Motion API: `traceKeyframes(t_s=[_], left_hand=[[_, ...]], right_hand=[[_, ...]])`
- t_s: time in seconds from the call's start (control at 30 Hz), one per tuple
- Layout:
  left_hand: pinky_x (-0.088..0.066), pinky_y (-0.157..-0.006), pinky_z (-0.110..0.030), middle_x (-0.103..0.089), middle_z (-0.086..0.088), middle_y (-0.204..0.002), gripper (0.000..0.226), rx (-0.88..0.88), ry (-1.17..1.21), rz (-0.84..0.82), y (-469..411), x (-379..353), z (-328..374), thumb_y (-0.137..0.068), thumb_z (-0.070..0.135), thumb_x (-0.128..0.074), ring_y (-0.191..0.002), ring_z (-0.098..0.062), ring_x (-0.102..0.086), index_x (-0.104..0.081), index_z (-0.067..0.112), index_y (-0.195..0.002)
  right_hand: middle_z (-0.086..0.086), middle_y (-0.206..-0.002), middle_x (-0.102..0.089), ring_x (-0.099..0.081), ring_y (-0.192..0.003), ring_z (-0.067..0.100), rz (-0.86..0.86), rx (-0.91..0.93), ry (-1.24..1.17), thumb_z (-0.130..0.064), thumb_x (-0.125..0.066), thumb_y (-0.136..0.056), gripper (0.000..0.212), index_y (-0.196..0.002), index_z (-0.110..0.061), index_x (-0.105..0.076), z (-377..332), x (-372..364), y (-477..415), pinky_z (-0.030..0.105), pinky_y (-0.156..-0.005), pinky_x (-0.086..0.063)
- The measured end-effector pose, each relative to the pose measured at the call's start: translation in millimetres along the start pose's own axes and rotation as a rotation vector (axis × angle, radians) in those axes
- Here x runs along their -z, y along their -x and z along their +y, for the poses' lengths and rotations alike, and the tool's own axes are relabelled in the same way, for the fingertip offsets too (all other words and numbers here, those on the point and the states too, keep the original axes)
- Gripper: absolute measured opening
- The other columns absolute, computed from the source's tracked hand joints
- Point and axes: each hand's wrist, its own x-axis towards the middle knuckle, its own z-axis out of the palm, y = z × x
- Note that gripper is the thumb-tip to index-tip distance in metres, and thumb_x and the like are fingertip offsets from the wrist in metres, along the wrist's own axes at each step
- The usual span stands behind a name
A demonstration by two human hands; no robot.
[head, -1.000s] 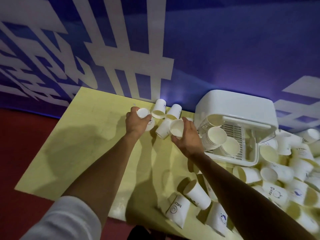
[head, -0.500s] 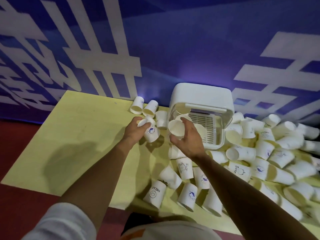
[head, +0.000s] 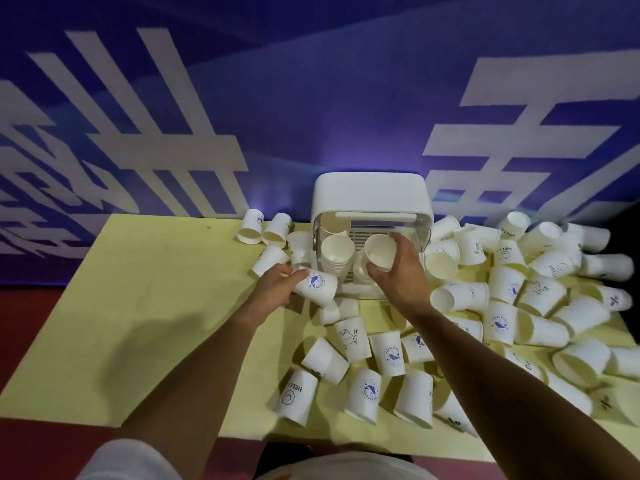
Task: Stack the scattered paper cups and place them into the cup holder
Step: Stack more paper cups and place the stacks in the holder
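The scattered paper cups [head: 391, 353] are made of white paper with a matt finish, printed in blue. The cup holder [head: 370, 192] at the far side is moulded in smooth white plastic with a faint sheen. The table [head: 156, 306] is surfaced in matt pale yellow.

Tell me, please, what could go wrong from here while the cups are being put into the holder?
1. The right hand holds a cup close beside the stack in the cup holder; a skewed entry might tip that stack.
2. The right forearm hangs over loose cups; the HELLO cup lies near the table edge and could be swept off.
3. The left hand grips the whale-print cup on its side; squeezing may dent it.
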Motion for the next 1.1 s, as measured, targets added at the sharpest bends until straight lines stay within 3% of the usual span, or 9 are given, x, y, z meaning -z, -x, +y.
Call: traceKeyframes(t_s=[0.2, 0.4, 0.57, 0.73, 0.87, 0.93, 1.03, 1.1], left_hand=[[-0.055, -0.076, -0.031, -0.070, -0.003, -0.109, 0.032, 0.043, 0.026, -0.092, 0.3, -0.9, -10.0, -0.089, 0.042, -0.070, -0.090, -0.016, -0.068, -0.061, 0.018, -0.107], [-0.055, -0.077, -0.030, -0.071, -0.012, -0.114, 0.038, 0.054, 0.157, -0.160, -1.7, -2.7, -22.1, -0.086, 0.030, -0.076, -0.097, -0.022, -0.068, -0.060, 0.012, -0.114], [-0.058, -0.090, -0.039, -0.068, -0.022, -0.116, 0.040, 0.057, 0.272, -0.218, -1.1, -8.2, -20.3, -0.085, 0.016, -0.077, -0.100, -0.030, -0.071, -0.054, 0.003, -0.115], [-0.058, -0.088, -0.035, -0.067, -0.020, -0.118, 0.040, 0.090, 0.275, -0.316, 5.2, -20.0, -15.3, -0.086, 0.013, -0.075, -0.107, -0.031, -0.069, -0.053, 0.003, -0.118], [-0.056, -0.093, -0.037, -0.070, -0.017, -0.118, 0.040, 0.099, 0.281, -0.414, 10.1, -34.3, -17.7, -0.087, 0.018, -0.075, -0.112, -0.032, -0.067, -0.058, 0.003, -0.119], [-0.055, -0.096, -0.038, -0.070, -0.015, -0.119, 0.042, 0.087, 0.257, -0.450, 10.7, -40.3, -15.7, -0.086, 0.021, -0.076, -0.112, -0.030, -0.067, -0.059, 0.008, -0.123], [-0.054, -0.097, -0.037, -0.071, -0.009, -0.119, 0.041, 0.063, 0.230, -0.484, 11.7, -47.5, -6.6, -0.087, 0.021, -0.075, -0.107, -0.024, -0.070, -0.059, 0.014, -0.124], [-0.052, -0.098, -0.037, -0.072, -0.003, -0.119, 0.041, 0.045, 0.213, -0.511, 11.4, -50.0, -2.4, -0.088, 0.022, -0.075, -0.105, -0.020, -0.070, -0.058, 0.017, -0.125]], right_hand=[[0.009, -0.138, -0.051, -0.050, -0.125, 0.026, -0.061, -0.022, 0.056, -0.030, -0.079, -0.080, 0.076, -0.144, -0.014, -0.040, 7.2, -17.7, -3.2, 0.035, -0.097, -0.043], [0.011, -0.136, -0.052, -0.049, -0.123, 0.029, -0.093, -0.011, 0.168, -0.032, -0.081, -0.078, 0.075, -0.139, -0.010, -0.043, 13.0, -27.6, -1.1, 0.037, -0.102, -0.042], [0.010, -0.129, -0.056, -0.052, -0.118, 0.028, -0.066, 0.036, 0.141, -0.031, -0.075, -0.084, 0.058, -0.132, -0.009, -0.052, 17.3, -21.6, 8.7, 0.036, -0.100, -0.043], [0.002, -0.120, -0.064, -0.061, -0.104, 0.015, -0.168, -0.074, 0.038, -0.049, -0.064, -0.091, 0.049, -0.127, -0.016, -0.059, 23.0, -15.7, 22.6, 0.036, -0.089, -0.053], [0.000, -0.114, -0.067, -0.063, -0.099, 0.015, -0.329, -0.181, -0.127, -0.065, -0.058, -0.088, 0.061, -0.128, -0.019, -0.057, 22.1, -8.4, 32.5, 0.038, -0.089, -0.054], [0.000, -0.116, -0.067, -0.064, -0.101, 0.014, -0.382, -0.226, -0.222, -0.067, -0.059, -0.087, 0.062, -0.129, -0.021, -0.055, 19.0, -5.5, 36.0, 0.032, -0.087, -0.053], [-0.003, -0.113, -0.066, -0.062, -0.093, 0.003, -0.353, -0.290, -0.323, -0.059, -0.065, -0.087, 0.058, -0.129, -0.022, -0.054, 15.8, -3.6, 34.9, 0.015, -0.071, -0.046], [-0.002, -0.114, -0.063, -0.062, -0.094, 0.008, -0.308, -0.313, -0.333, -0.057, -0.069, -0.085, 0.063, -0.133, -0.021, -0.052, 15.4, -2.5, 31.2, 0.015, -0.070, -0.046]])
